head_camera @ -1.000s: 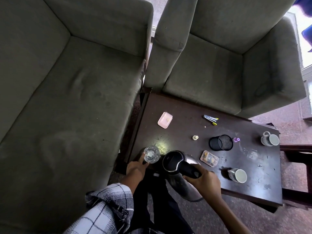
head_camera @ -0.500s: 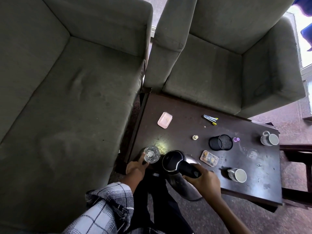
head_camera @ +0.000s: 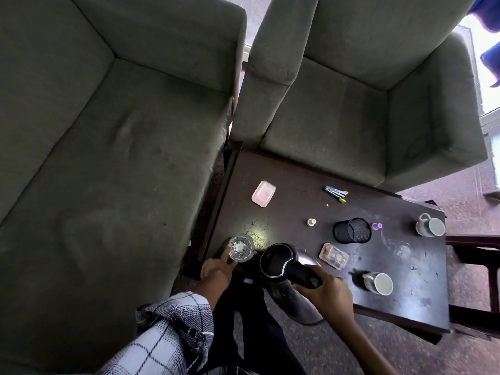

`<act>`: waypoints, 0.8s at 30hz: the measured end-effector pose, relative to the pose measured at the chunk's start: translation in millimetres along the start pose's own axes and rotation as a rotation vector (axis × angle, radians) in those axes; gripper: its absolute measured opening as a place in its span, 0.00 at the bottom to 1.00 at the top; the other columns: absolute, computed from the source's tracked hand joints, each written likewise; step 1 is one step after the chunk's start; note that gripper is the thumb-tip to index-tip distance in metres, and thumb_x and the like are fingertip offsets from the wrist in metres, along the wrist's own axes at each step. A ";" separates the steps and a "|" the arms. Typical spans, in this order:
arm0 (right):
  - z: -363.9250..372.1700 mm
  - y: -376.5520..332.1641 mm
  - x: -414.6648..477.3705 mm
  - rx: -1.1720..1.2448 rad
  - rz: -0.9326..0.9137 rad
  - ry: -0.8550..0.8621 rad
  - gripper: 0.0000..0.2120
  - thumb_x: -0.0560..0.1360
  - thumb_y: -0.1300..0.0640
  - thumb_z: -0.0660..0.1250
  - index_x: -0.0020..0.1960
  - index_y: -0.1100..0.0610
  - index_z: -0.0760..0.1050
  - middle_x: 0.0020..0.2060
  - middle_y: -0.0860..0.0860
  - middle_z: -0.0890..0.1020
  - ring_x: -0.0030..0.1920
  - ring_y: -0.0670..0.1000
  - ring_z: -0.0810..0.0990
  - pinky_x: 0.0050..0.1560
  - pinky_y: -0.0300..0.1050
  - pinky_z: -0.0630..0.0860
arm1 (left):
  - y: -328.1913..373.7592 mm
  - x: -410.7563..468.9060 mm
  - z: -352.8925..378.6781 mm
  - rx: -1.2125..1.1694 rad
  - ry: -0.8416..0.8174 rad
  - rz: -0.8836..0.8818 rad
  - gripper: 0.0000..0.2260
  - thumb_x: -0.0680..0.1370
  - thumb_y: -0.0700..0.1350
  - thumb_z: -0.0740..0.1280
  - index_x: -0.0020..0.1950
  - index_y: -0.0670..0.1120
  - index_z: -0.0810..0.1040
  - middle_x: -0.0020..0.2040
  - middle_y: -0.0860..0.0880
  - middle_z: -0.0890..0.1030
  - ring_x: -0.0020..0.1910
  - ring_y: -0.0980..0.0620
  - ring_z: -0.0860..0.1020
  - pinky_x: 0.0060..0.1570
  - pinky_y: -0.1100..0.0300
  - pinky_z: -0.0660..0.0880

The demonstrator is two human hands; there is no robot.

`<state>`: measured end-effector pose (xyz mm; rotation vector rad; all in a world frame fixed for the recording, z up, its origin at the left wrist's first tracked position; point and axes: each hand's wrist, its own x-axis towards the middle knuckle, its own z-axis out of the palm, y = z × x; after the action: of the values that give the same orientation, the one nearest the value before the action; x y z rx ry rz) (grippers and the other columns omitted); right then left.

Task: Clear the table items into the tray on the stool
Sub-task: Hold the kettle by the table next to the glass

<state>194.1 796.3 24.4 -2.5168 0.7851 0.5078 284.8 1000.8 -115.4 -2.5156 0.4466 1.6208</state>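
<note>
My right hand grips the black handle of a steel kettle at the near edge of the dark wooden table. Beside it, my left hand wraps around a clear drinking glass at the table's near left corner. Spread over the table are a pink box, pens, a small bottle, a black mesh cup, a clear box with small items, a purple cap and two mugs. No tray or stool is identifiable.
A grey sofa stands left of the table and a grey armchair behind it. Dark wooden furniture touches the table's right end. My legs are against the near edge, over a speckled floor.
</note>
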 end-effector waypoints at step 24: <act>2.7 3.3 -4.9 0.009 -0.007 0.003 0.19 0.63 0.44 0.74 0.53 0.43 0.79 0.42 0.49 0.85 0.46 0.54 0.83 0.41 0.43 0.74 | 4.4 -1.3 -4.4 0.114 0.022 0.014 0.34 0.76 0.35 0.60 0.75 0.60 0.50 0.74 0.51 0.29 0.64 0.42 0.74 0.55 0.50 0.77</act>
<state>187.8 797.3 23.4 -2.5121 0.7778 0.4972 286.8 995.8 -112.1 -2.4538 0.5440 1.5279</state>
